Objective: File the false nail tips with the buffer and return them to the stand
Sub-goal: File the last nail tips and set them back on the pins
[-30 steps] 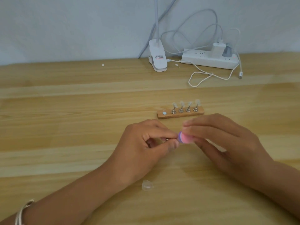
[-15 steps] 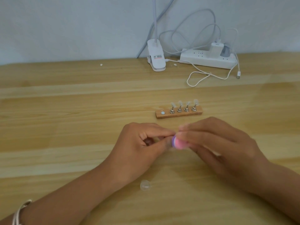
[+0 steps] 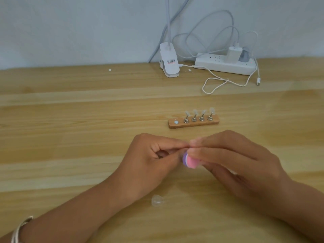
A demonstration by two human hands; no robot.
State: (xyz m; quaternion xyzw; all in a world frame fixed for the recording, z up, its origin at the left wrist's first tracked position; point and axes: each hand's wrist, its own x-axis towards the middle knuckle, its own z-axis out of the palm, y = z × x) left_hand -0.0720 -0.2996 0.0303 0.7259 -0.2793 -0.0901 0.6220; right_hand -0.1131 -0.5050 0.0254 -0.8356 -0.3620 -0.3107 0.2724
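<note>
Left hand: fingers pinch something small, which I take to be a nail tip, mostly hidden. Right hand: fingers pinch the pink buffer against it. I note the stand just beyond both hands, long axis left-right, with its vacant spot nearer the left hand. A loose tip lies on the surface.

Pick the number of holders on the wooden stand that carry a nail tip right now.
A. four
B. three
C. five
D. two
A: four metal holders on the wooden stand each carry a clear nail tip, while the leftmost spot shows only a bare round disc.
</note>
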